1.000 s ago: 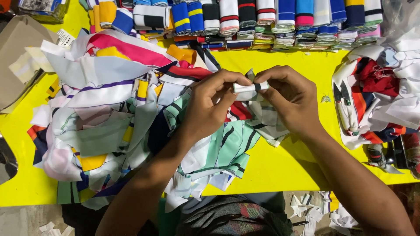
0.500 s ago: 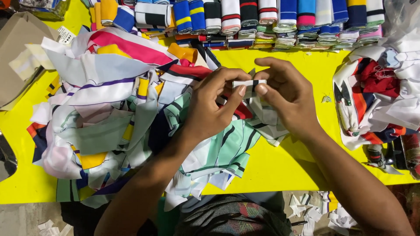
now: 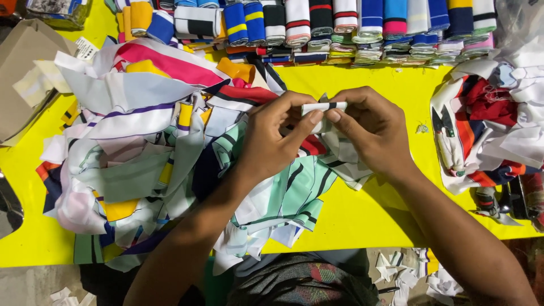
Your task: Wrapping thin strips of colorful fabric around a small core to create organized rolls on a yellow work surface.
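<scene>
A small white fabric strip (image 3: pixel 322 106) with a black stripe sits above the yellow counter (image 3: pixel 362 215), pinched from both ends: left hand (image 3: pixel 272 141) and right hand (image 3: pixel 374 127) each have their grip clamped on it (thumbs meeting underneath). At nine o'clock lies a heap of cut cloth pieces (image 3: pixel 141 153); at twelve, rolled ribbing (image 3: pixel 340 22).

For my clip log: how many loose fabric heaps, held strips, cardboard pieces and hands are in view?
Loose fabric heaps: 2, left heap and right heap
Held folded strip, pinched by both hands: 1
Brown cardboard piece: 1
Hands: 2, left hand and right hand
Total: 6
</scene>
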